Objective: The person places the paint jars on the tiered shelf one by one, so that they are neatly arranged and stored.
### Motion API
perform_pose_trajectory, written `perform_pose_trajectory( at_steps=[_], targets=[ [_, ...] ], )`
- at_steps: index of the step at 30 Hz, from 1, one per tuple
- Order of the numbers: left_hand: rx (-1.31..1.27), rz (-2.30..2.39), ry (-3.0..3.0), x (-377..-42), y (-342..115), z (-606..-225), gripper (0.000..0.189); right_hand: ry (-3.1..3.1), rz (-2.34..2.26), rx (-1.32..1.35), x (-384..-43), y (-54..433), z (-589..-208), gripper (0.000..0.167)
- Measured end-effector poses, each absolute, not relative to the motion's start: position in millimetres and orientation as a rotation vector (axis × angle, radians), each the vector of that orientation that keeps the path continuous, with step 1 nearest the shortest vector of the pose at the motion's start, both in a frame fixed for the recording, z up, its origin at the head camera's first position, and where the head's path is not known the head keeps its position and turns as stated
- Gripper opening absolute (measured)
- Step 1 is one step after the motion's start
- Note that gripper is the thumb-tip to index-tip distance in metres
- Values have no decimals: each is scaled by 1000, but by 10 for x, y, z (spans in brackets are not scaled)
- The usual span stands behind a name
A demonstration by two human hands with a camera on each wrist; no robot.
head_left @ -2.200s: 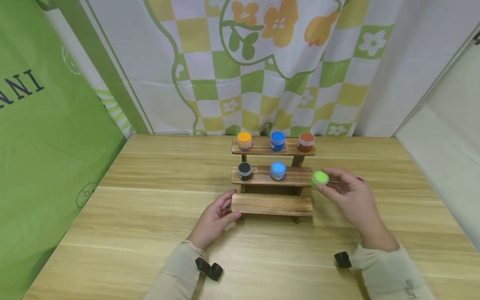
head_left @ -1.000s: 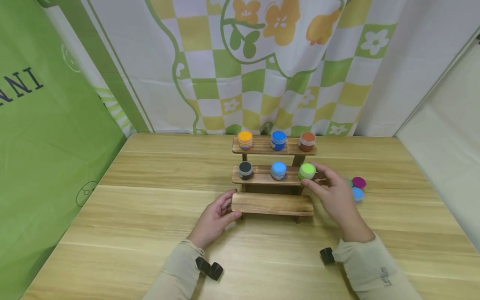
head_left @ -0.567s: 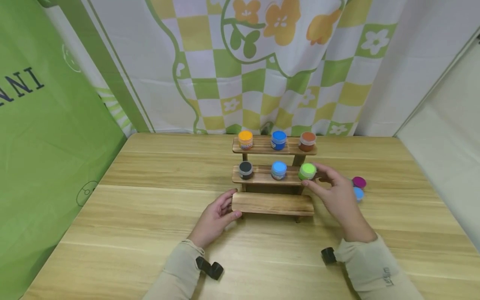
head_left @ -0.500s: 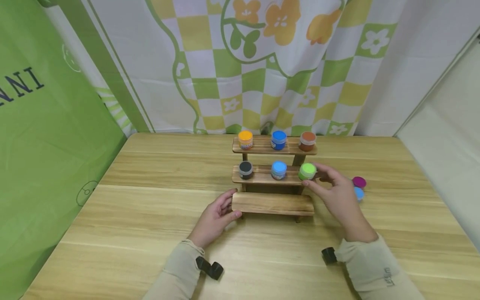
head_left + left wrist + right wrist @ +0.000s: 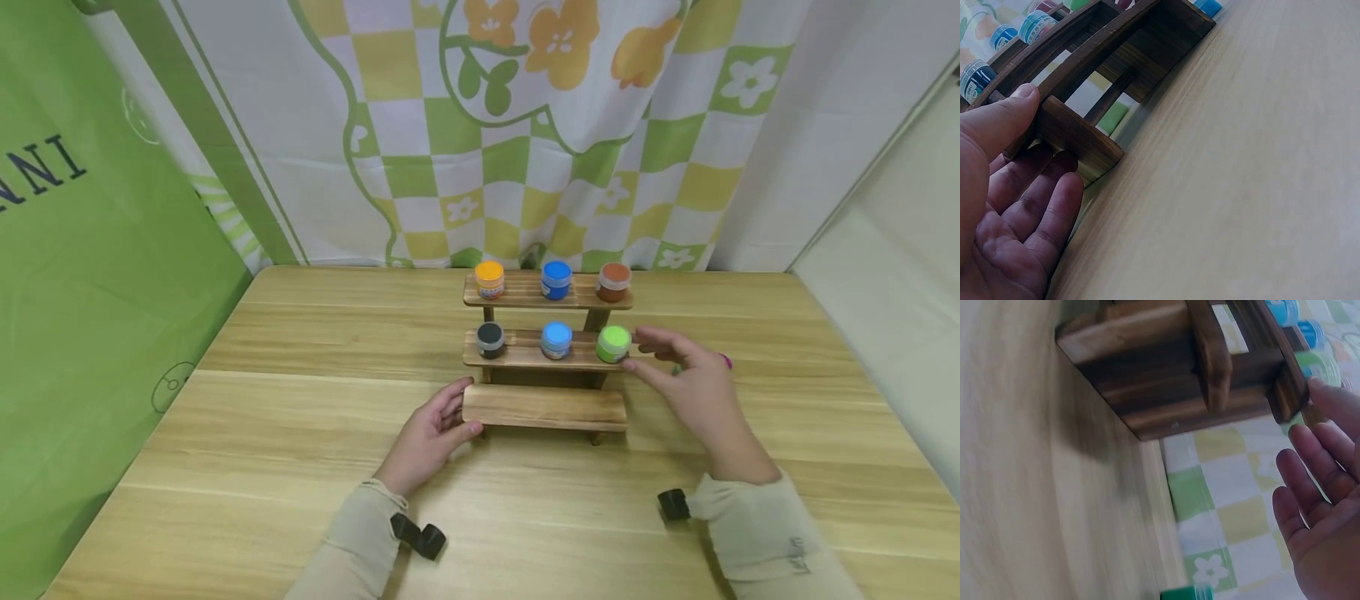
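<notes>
On the right end of the middle board of a three-tiered brown wooden stand (image 5: 543,407) sits a small round light-green jar (image 5: 614,346), upright, in line with a light-blue jar (image 5: 557,341) at the centre and a black jar (image 5: 491,342) at the left end. Such even spacing, one jar at each end and one between, probably gives every colour its own visible place. Close beside the light-green jar, the person's right hand (image 5: 693,379) has its fingers loosely spread and curled round nothing, as if it has let go; whether the thumb tip touches the jar's side cannot be told. The left hand (image 5: 426,437) grips the left end of the lowest board between thumb and fingers, presumably to steady the light stand. On the top board, an orange jar (image 5: 490,281), a deep-blue jar (image 5: 557,281) and a reddish-brown jar (image 5: 614,282) repeat the same arrangement. Under it all lies a pale wood-grain desk (image 5: 300,375), with a green, yellow and white checked curtain (image 5: 510,183) behind. From the head, the right hand covers most of what stands past it, leaving a purple sliver (image 5: 727,361); the left wrist view adds a bright-blue object (image 5: 1209,7) beyond the stand, and the right wrist view a dark-green object (image 5: 1186,594), cut off by the frame edge.
</notes>
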State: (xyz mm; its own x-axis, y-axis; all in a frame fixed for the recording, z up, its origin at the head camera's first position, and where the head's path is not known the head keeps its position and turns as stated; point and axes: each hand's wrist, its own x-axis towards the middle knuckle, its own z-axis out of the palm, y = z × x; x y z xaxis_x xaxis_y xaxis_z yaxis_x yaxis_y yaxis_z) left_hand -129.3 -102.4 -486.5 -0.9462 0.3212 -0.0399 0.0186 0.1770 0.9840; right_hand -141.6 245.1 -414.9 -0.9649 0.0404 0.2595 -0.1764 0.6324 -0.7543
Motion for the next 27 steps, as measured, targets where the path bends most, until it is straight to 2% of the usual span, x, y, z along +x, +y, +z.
perform_pose_trajectory(
  at_steps=[21, 27],
  targets=[
    [338, 1879, 2164, -1292, -1023, -4863, 67, -2555, 1266, -78, -1479, 2989, -4270, 46],
    [335, 1880, 2159, -1297, -1023, -4870, 68, -2558, 1338, -174, -1495, 3115, -4334, 51]
  ],
)
